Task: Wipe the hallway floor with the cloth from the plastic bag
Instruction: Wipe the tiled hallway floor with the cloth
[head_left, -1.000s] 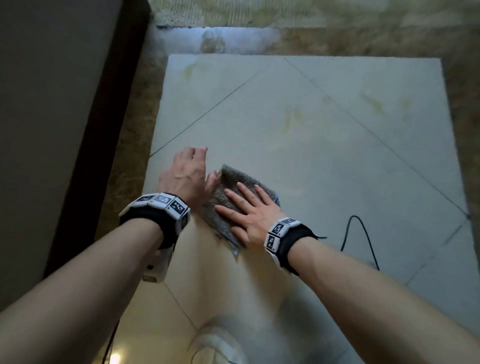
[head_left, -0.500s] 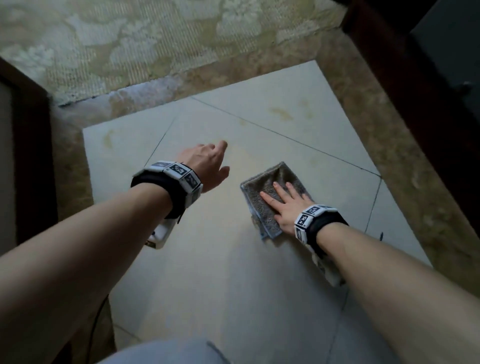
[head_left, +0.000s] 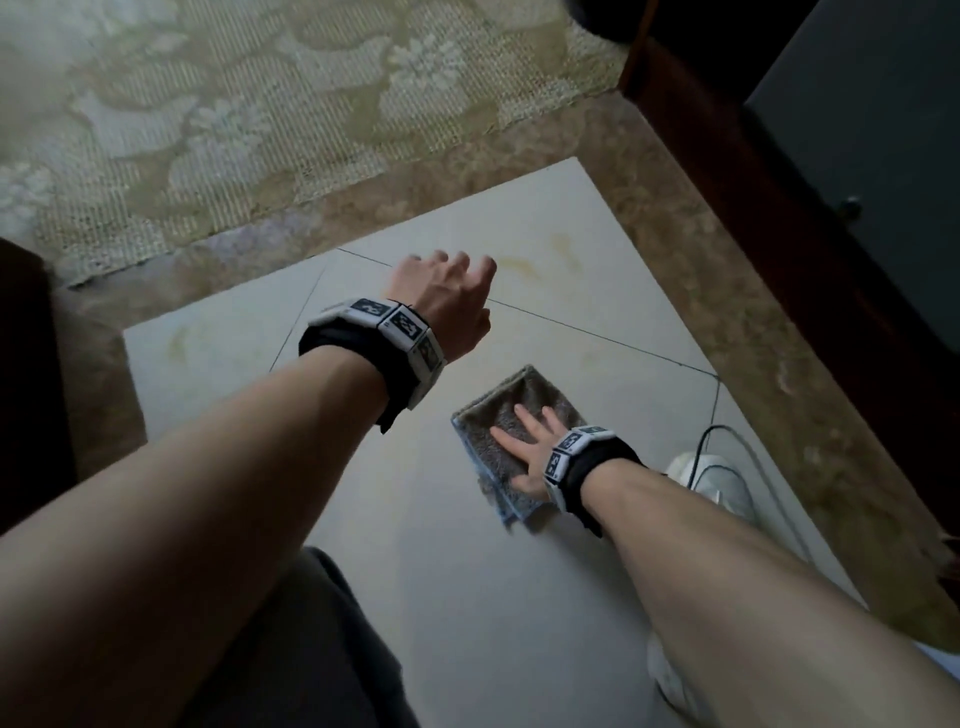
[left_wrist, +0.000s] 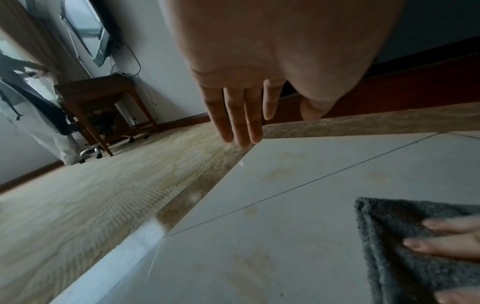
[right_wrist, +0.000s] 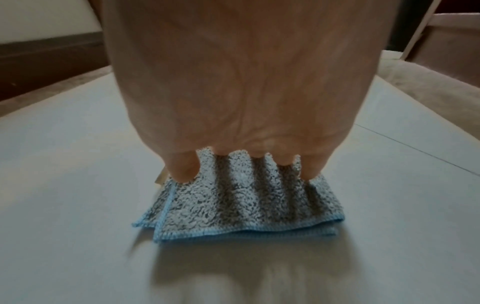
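Observation:
A folded grey cloth (head_left: 511, 415) with a light blue hem lies flat on the pale tiled floor (head_left: 519, 597). My right hand (head_left: 524, 439) presses on it with straight, spread fingers. In the right wrist view the cloth (right_wrist: 241, 203) bunches into ridges between those fingers. My left hand (head_left: 447, 291) hovers above the floor, up and left of the cloth, fingers relaxed and holding nothing. The left wrist view shows the left hand (left_wrist: 241, 115) with straight fingers over the tile edge and the cloth (left_wrist: 415, 257) at the lower right. The plastic bag is not in sight.
A patterned beige carpet (head_left: 234, 119) lies beyond a brown stone border (head_left: 649, 171). Dark wood trim (head_left: 779, 218) runs along the right. A black cable (head_left: 711, 436) and a white shoe (head_left: 717, 483) sit near my right forearm. Faint yellow stains (head_left: 524, 265) mark the far tile.
My left hand has come off the cloth and floor and risen. My right hand has slid the cloth to the right across the tile. My view has swung right.

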